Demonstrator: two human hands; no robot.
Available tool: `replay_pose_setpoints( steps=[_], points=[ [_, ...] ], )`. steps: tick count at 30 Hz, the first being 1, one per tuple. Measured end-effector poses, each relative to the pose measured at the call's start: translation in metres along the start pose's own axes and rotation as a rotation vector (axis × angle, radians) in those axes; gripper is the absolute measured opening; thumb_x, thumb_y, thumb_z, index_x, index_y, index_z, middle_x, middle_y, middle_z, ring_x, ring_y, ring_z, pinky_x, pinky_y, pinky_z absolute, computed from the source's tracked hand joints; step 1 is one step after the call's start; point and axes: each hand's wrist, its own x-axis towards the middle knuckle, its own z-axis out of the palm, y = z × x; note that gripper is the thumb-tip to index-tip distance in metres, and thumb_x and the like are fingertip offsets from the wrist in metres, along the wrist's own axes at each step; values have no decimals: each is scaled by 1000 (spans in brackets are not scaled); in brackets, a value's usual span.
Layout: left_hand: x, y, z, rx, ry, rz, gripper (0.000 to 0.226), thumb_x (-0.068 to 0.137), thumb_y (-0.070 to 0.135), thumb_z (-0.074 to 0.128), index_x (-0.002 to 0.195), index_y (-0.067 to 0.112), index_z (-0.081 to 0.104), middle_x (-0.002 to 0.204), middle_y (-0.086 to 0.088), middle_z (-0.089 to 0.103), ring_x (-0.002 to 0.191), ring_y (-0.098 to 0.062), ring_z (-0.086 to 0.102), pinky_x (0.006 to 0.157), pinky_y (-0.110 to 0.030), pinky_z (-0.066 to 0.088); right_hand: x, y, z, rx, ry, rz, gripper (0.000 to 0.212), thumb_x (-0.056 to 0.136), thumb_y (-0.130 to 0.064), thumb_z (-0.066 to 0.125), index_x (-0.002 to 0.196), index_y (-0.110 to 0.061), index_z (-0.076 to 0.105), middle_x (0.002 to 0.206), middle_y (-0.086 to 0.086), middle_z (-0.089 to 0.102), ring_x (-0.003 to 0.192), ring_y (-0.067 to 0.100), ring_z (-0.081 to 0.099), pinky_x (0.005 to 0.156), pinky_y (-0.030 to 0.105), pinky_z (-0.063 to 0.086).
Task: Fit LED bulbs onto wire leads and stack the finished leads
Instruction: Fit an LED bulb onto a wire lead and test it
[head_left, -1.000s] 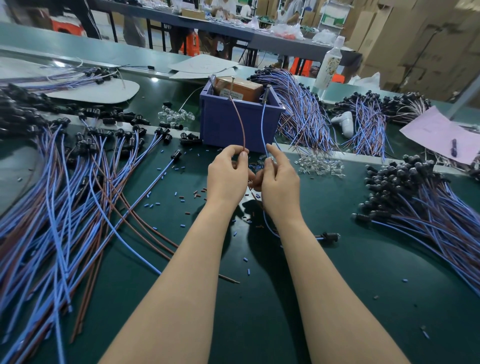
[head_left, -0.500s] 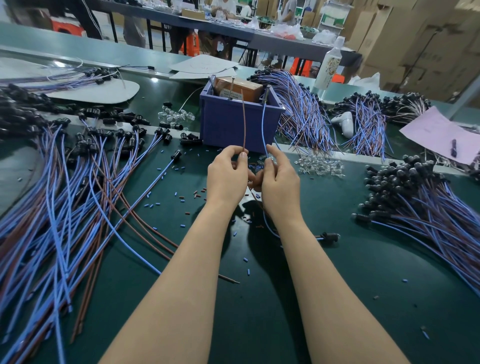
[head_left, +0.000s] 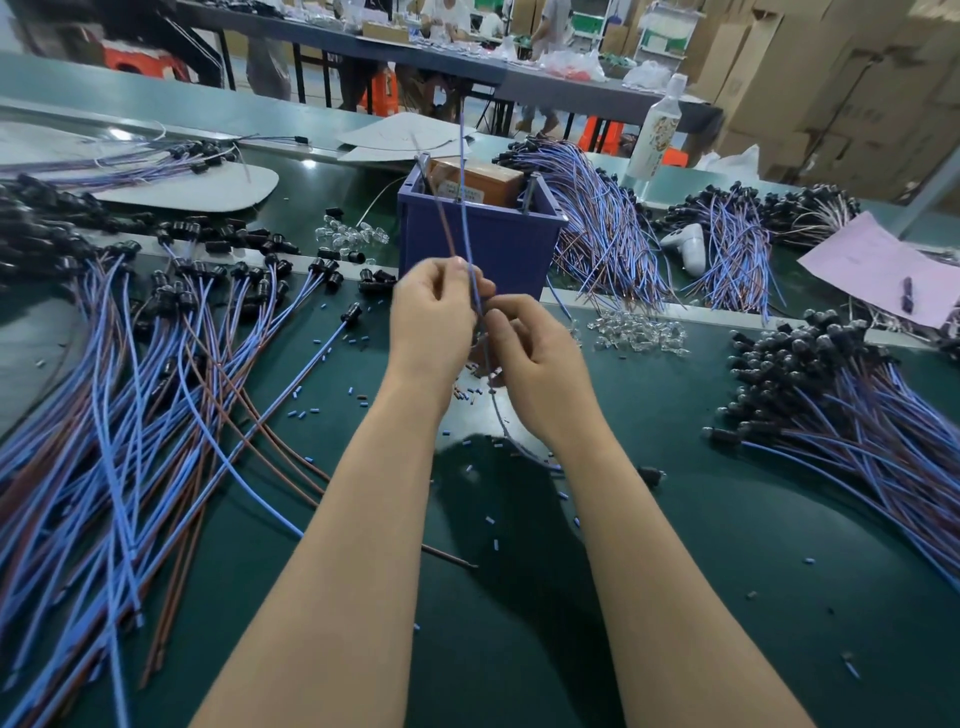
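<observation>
Hands meet dead centre of the frame, right in front of the blue bin (head_left: 493, 244). The left hand (head_left: 434, 317) pinches a brown wire (head_left: 443, 221) at its fingertips, and the right hand (head_left: 537, 358) has its fingers curled round a blue wire (head_left: 464, 197). Both wires stick up past the bin. The blue one also trails down between the wrists onto the green table (head_left: 519, 649). Loose clear bulbs (head_left: 639, 332) sit just right of the hands, a messy spread of leads (head_left: 130, 389) fills the left side, and a stack of leads (head_left: 841, 395) lies at the right edge.
</observation>
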Motion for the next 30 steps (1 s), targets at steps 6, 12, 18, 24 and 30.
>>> replay_pose_setpoints(
  steps=[6, 12, 18, 24, 30],
  points=[
    [18, 11, -38, -209, 652, -4, 19, 101, 19, 34, 112, 13, 48, 115, -9, 52, 88, -12, 51, 78, -23, 44, 3, 7, -26, -310, 36, 173, 15, 95, -27, 52, 96, -19, 65, 84, -3, 66, 81, 12, 59, 75, 23, 44],
    [16, 6, -42, 163, 675, 23, 75, 96, 22, 48, 148, -5, -1, 154, -18, -18, 145, -23, 0, 116, -22, 18, 0, 12, -39, -563, -350, 325, 21, 88, -30, 62, 108, -25, 65, 96, -4, 59, 83, 14, 53, 66, 22, 36],
    [12, -10, -23, 810, 278, 361, 31, 90, 18, 52, 120, 10, 59, 127, -10, 57, 116, -26, 51, 100, -30, 35, 2, 19, -23, -501, -130, 299, 19, 89, -20, 58, 107, -18, 63, 85, -5, 58, 86, 17, 54, 79, 27, 45],
    [9, -51, -11, 1310, -133, -28, 45, 99, 31, 38, 141, 17, 35, 147, -11, 35, 138, -31, 26, 112, -46, 16, 0, 23, -20, -450, -36, 261, 18, 92, -20, 54, 106, -15, 65, 94, -1, 62, 88, 16, 55, 81, 29, 46],
    [12, -45, -15, 1154, 131, 54, 33, 95, 27, 45, 125, 17, 53, 138, -10, 41, 129, -32, 33, 104, -44, 22, 1, 24, -20, -416, -36, 265, 18, 93, -22, 53, 105, -15, 65, 88, -3, 59, 89, 17, 57, 80, 30, 48]
  ],
)
